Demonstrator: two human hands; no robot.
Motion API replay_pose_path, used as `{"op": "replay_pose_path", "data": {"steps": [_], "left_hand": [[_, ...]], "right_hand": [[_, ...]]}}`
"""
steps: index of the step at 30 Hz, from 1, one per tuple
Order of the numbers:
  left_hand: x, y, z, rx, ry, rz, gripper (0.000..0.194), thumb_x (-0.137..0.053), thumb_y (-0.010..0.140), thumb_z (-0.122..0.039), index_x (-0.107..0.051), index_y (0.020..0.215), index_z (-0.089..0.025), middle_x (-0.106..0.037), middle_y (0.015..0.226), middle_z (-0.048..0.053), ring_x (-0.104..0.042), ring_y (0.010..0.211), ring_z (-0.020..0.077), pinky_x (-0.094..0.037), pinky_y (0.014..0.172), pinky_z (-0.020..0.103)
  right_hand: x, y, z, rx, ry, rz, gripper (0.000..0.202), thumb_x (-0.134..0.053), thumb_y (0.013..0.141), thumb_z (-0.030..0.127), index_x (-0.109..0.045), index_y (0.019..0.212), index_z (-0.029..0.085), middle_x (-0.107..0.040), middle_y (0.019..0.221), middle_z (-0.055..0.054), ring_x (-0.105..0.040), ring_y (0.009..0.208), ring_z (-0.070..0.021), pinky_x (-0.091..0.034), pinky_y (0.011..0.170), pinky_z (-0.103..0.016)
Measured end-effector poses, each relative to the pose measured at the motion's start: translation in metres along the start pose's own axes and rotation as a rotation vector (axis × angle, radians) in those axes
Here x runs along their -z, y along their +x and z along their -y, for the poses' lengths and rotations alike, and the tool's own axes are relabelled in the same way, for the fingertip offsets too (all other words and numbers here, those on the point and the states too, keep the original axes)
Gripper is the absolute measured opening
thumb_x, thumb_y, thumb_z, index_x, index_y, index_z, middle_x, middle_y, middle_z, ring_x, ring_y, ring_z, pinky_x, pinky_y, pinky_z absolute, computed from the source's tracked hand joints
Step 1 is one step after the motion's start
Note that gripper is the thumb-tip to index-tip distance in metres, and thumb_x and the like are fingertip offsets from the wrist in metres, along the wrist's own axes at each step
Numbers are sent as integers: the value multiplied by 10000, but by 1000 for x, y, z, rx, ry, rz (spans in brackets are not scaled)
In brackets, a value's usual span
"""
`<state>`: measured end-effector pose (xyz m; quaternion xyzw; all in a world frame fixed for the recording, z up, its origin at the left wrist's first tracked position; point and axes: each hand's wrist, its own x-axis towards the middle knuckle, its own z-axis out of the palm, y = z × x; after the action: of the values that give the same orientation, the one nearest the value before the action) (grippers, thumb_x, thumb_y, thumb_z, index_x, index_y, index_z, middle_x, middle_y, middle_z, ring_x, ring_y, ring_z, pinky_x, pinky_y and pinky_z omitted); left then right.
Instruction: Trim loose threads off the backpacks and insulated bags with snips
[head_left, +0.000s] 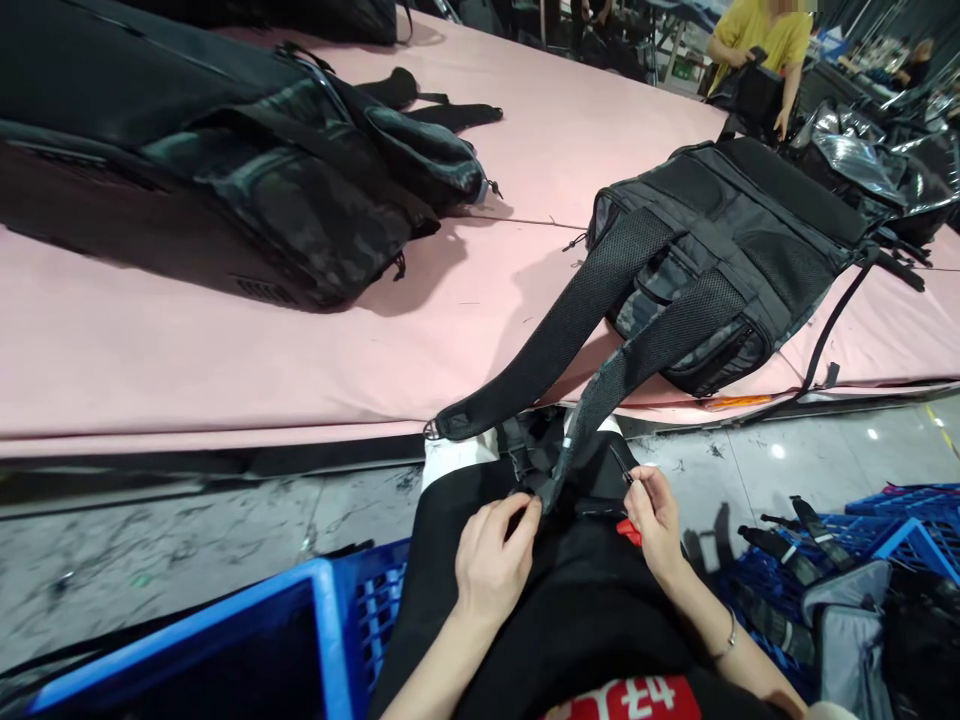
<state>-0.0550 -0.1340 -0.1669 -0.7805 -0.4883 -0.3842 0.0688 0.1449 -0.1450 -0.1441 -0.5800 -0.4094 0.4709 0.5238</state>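
Observation:
A dark camouflage backpack (720, 250) lies on the pink-covered table, its two padded shoulder straps reaching toward me over the edge. At the lower end of the nearer shoulder strap (604, 385), my left hand (495, 555) pinches the strap above my lap. My right hand (656, 520) is closed around small red-handled scissors (628, 531), whose thin dark tip points up and left. The scissors are to the right of the strap, apart from it. The other shoulder strap (555, 335) hangs at the table edge with a buckle at its end.
A large black bag (225, 160) lies on the pink table (262, 370) at left. Blue crates (330, 620) stand beside me at left; more blue crates (900, 530) with bag parts are at right. A person in yellow (765, 50) handles a black bag across the table.

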Motion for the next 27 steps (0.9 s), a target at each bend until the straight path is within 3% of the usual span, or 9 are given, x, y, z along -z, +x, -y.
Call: {"op": "replay_pose_path", "data": {"steps": [7, 11, 16, 21, 23, 27], "left_hand": [[4, 2, -4, -42, 15, -68, 277, -610, 727, 6, -643, 917, -192, -672, 835, 64, -575, 777, 177, -440, 696, 291], [2, -2, -2, -11, -5, -44, 274, -581, 748, -18, -649, 918, -222, -680, 859, 52, -594, 783, 182, -457, 705, 299], [12, -14, 28, 202, -76, 33, 230, -560, 818, -170, -596, 1041, -214, -657, 920, 75, -621, 795, 207, -497, 765, 344], [28, -18, 61, 139, 59, -90, 236, -611, 789, -147, -624, 1015, -212, -671, 863, 66, -606, 717, 189, -480, 737, 330], [31, -17, 58, 118, 85, -81, 224, -593, 790, -122, -641, 986, -220, -666, 864, 64, -582, 685, 177, -473, 684, 314], [29, -17, 34, 31, 47, 4, 253, -580, 775, -56, -655, 948, -225, -671, 897, 62, -575, 708, 163, -473, 672, 291]], "right_hand": [[-1, 1, 5, -21, 89, -2, 236, -508, 888, 457, -484, 899, 222, -307, 583, 83, -257, 460, -65, -232, 433, -196], [-3, 1, 7, -38, 79, 7, 275, -503, 881, 487, -477, 889, 214, -296, 567, 83, -254, 455, -69, -213, 419, -198], [-4, 1, 4, -34, 73, -29, 292, -484, 885, 504, -476, 885, 212, -281, 548, 88, -253, 446, -69, -201, 411, -190], [1, 7, 1, -6, 55, -31, 297, -465, 904, 501, -489, 900, 205, -331, 547, 81, -312, 473, -71, -251, 437, -184], [2, 9, 1, 15, 69, -26, 294, -462, 911, 497, -493, 902, 204, -327, 542, 83, -311, 468, -66, -251, 432, -177], [0, 4, -1, 11, 39, 1, 332, -423, 921, 519, -499, 896, 198, -366, 537, 77, -318, 449, -61, -257, 411, -170]]}}
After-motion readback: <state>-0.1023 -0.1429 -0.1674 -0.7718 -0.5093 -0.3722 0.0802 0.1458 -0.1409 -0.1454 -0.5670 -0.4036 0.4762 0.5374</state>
